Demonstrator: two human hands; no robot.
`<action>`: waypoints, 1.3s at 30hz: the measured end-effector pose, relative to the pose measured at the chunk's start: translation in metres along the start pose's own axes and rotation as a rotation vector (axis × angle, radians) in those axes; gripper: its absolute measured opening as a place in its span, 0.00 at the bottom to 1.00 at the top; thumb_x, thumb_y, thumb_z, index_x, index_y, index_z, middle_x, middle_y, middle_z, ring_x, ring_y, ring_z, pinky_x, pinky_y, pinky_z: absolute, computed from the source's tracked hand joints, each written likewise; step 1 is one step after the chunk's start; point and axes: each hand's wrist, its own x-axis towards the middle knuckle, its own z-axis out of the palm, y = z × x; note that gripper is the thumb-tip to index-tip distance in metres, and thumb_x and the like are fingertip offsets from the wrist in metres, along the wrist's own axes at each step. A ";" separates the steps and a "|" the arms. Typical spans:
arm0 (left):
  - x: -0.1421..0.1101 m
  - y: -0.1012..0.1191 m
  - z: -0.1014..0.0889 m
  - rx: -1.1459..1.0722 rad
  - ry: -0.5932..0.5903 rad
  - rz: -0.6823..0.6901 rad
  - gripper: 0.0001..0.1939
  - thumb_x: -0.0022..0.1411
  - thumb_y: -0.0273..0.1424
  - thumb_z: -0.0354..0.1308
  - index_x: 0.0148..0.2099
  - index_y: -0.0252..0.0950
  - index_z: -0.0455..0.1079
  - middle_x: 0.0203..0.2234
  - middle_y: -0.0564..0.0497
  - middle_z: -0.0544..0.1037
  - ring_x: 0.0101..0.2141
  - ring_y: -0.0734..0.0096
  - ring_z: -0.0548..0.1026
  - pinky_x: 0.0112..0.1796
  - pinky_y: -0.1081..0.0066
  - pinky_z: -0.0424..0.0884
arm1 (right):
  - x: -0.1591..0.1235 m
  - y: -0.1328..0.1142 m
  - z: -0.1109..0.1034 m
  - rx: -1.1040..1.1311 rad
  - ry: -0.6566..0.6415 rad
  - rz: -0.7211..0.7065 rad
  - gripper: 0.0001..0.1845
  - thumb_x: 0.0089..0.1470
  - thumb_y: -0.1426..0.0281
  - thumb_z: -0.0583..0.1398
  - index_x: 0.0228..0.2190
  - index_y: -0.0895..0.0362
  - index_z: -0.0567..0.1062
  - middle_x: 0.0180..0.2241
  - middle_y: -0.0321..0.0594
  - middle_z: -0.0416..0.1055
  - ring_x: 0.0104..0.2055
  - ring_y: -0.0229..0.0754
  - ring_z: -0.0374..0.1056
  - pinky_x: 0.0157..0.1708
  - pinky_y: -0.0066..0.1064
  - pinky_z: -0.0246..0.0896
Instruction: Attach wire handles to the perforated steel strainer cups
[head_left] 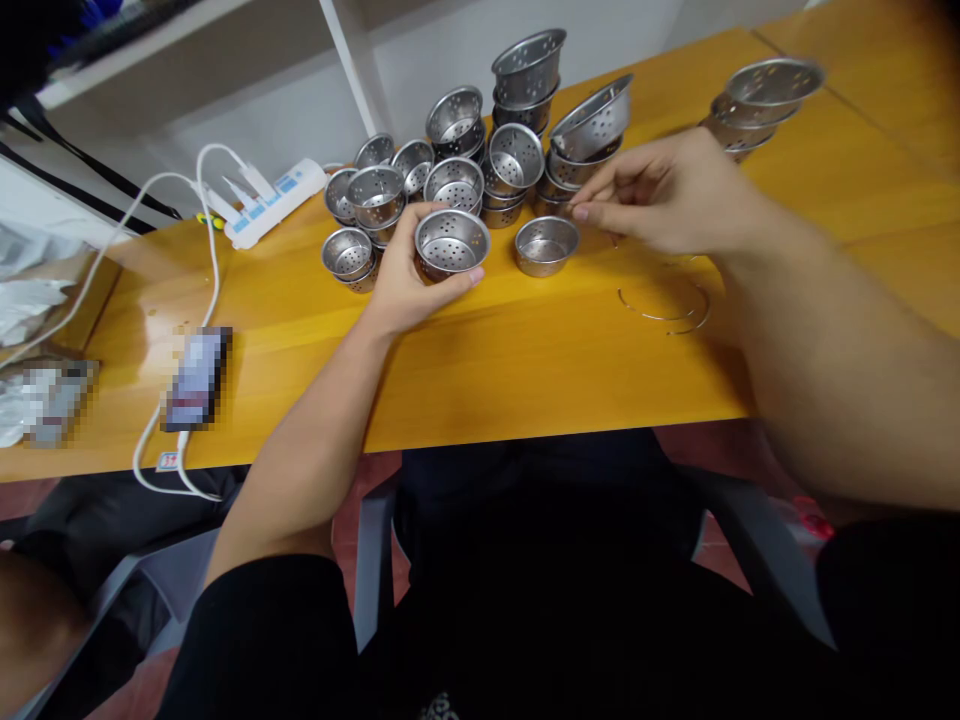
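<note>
My left hand [409, 275] is wrapped round a perforated metal cup [452, 245], thumb along its near side and fingers behind it. Just right of it, a shallower metal cup [546, 247] stands upright on the table. My right hand [660, 195] is slightly blurred, its thumb and forefinger pinched together above that cup's right rim. Whatever lies between those fingertips is too small to make out. Thin curved wires [679, 318] lie on the table below my right hand. Behind both hands stand several stacks of perforated metal cups [514, 160], some of them tilted.
Another cup stack [772, 85] stands at the back right. On the left are a white power strip [277, 205] with plugged-in cables, a phone [199, 378] and plastic bags [30, 290]. The wooden table's [555, 390] front edge is near my body. Part of another person shows at lower left.
</note>
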 end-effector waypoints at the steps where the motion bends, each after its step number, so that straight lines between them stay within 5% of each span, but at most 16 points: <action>1: 0.000 0.000 -0.001 0.003 -0.001 -0.003 0.56 0.59 0.75 0.78 0.74 0.49 0.64 0.56 0.47 0.81 0.59 0.46 0.87 0.66 0.44 0.84 | 0.000 0.000 0.001 -0.006 0.003 0.010 0.27 0.66 0.45 0.81 0.44 0.57 0.91 0.33 0.41 0.82 0.29 0.33 0.68 0.31 0.34 0.69; 5: 0.000 0.002 -0.005 0.041 0.007 -0.001 0.55 0.58 0.72 0.82 0.73 0.48 0.68 0.56 0.46 0.82 0.61 0.43 0.86 0.69 0.40 0.82 | 0.000 0.003 0.001 -0.043 0.030 0.025 0.16 0.70 0.58 0.81 0.45 0.57 0.90 0.34 0.40 0.82 0.32 0.34 0.70 0.32 0.32 0.68; 10: 0.001 0.004 -0.005 0.076 0.025 -0.005 0.51 0.59 0.67 0.84 0.70 0.45 0.72 0.58 0.44 0.83 0.61 0.43 0.86 0.70 0.39 0.81 | -0.001 0.007 0.001 -0.071 0.008 0.032 0.09 0.72 0.64 0.80 0.44 0.55 0.90 0.35 0.40 0.81 0.34 0.38 0.71 0.36 0.35 0.71; 20: 0.003 0.001 -0.001 0.022 0.015 0.017 0.52 0.64 0.70 0.79 0.77 0.49 0.68 0.66 0.43 0.81 0.66 0.42 0.85 0.70 0.42 0.82 | -0.002 0.004 0.003 -0.089 0.017 -0.010 0.19 0.71 0.53 0.80 0.43 0.55 0.89 0.32 0.39 0.80 0.32 0.37 0.68 0.32 0.35 0.63; 25: 0.004 0.013 -0.006 0.041 -0.001 -0.026 0.50 0.59 0.63 0.86 0.72 0.46 0.73 0.62 0.43 0.83 0.62 0.42 0.86 0.69 0.41 0.83 | -0.001 0.002 0.003 -0.099 0.028 -0.017 0.12 0.73 0.60 0.79 0.44 0.55 0.90 0.30 0.38 0.77 0.30 0.35 0.64 0.30 0.35 0.57; 31: 0.003 0.014 -0.008 0.051 0.026 -0.038 0.45 0.59 0.55 0.88 0.69 0.44 0.74 0.60 0.42 0.84 0.60 0.43 0.87 0.69 0.37 0.83 | -0.001 0.004 0.004 -0.125 0.024 -0.013 0.19 0.73 0.53 0.79 0.45 0.57 0.90 0.31 0.38 0.77 0.30 0.34 0.65 0.30 0.34 0.59; 39: 0.003 0.003 -0.003 0.035 0.047 -0.002 0.55 0.62 0.71 0.79 0.77 0.49 0.66 0.65 0.41 0.80 0.65 0.41 0.85 0.71 0.41 0.81 | -0.003 -0.007 0.005 -0.101 0.024 0.012 0.19 0.72 0.51 0.79 0.42 0.54 0.88 0.28 0.37 0.73 0.29 0.36 0.61 0.28 0.36 0.53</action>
